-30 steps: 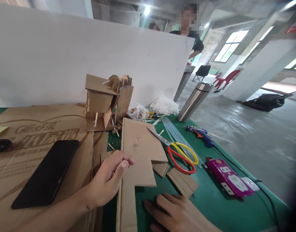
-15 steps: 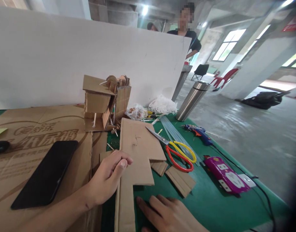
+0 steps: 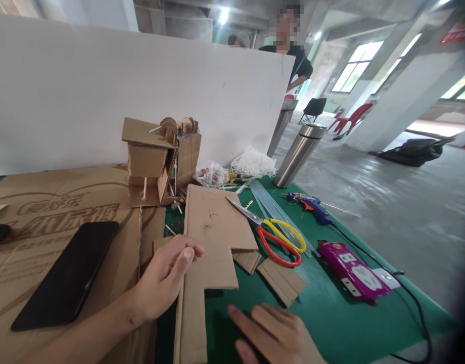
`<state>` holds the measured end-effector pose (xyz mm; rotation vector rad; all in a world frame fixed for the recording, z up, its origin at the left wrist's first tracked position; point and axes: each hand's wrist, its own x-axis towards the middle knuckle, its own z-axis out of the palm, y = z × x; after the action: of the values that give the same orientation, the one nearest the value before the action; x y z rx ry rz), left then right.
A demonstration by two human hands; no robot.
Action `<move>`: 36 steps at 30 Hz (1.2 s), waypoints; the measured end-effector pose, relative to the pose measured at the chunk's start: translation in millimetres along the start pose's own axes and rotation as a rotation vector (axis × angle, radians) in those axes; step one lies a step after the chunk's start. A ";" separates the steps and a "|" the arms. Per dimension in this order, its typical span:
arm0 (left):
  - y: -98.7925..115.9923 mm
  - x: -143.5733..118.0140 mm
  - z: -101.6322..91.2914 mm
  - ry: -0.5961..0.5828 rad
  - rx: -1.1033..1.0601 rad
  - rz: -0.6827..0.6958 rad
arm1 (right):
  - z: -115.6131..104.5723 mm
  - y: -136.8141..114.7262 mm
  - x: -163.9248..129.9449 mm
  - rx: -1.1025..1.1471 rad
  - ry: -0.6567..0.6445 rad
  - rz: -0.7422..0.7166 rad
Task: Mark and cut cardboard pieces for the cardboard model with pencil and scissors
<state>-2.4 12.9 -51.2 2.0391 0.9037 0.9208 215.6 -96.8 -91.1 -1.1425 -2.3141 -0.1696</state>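
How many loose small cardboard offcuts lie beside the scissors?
2: one small offcut under the cut cardboard sheet's right edge, one larger offcut below the scissors. Others may be hidden.

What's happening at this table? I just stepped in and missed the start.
A person sits at a green table. Their left hand rests on a cut, T-shaped piece of brown cardboard; the right hand lies flat on the table beside it. Red-and-yellow scissors, a blue glue gun and a small cardboard model lie untouched.
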 end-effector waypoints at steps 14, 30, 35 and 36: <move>-3.0 -1.7 0.5 -0.010 -0.018 -0.010 | 3.1 0.2 0.7 -0.045 -0.013 0.139; 0.2 -8.4 -7.5 -0.223 -0.172 0.199 | 5.2 0.2 -3.4 0.054 -0.113 -0.032; 4.2 -9.4 -9.6 -0.230 -0.248 0.276 | 14.9 -3.5 -2.1 0.023 -0.258 -0.045; 4.6 -9.6 -9.8 -0.235 -0.258 0.285 | 17.8 -5.0 -1.4 0.012 -0.278 -0.036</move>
<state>-13.8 5.9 -45.6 2.0258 0.3546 0.8716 205.1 -94.9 -106.2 -1.1820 -2.5748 -0.0092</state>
